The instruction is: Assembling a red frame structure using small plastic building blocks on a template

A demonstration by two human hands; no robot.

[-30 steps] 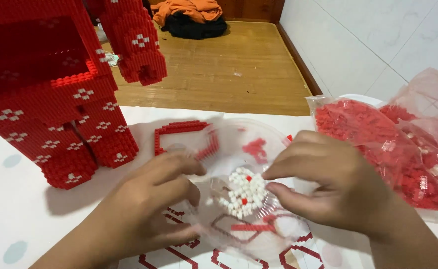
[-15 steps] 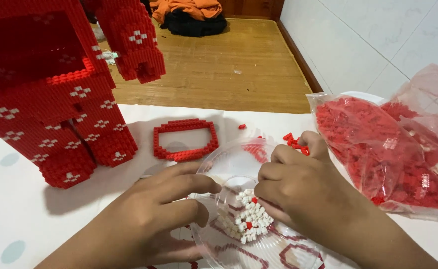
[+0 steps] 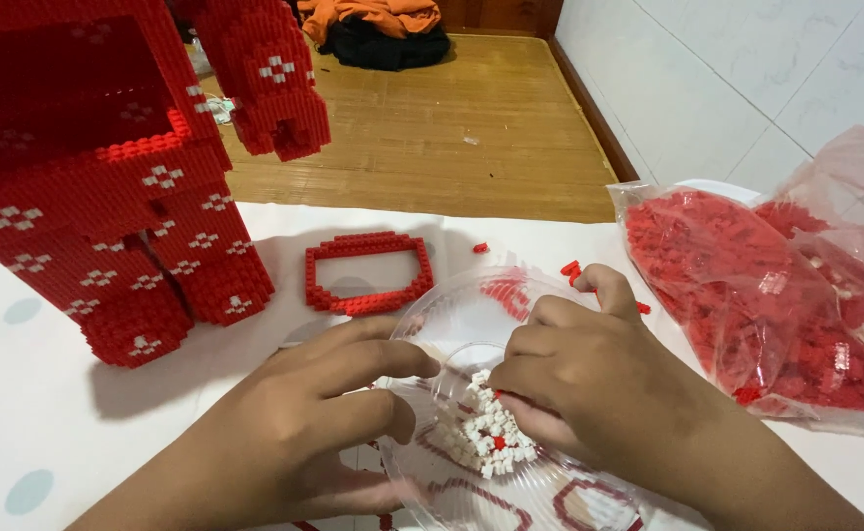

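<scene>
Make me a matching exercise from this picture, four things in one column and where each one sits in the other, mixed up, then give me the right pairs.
Things:
1. big red brick model
2. flat red brick frame
3. bag of loose red bricks
4. pile of small white bricks

Places:
A. in the clear plastic dish, between the left hand and the right hand
B. at the right edge of the table
C. standing at the left, tallest thing on the table
D. lying flat on the white table, just behind the dish

Pairs: 1-C, 2-D, 3-B, 4-A
</scene>
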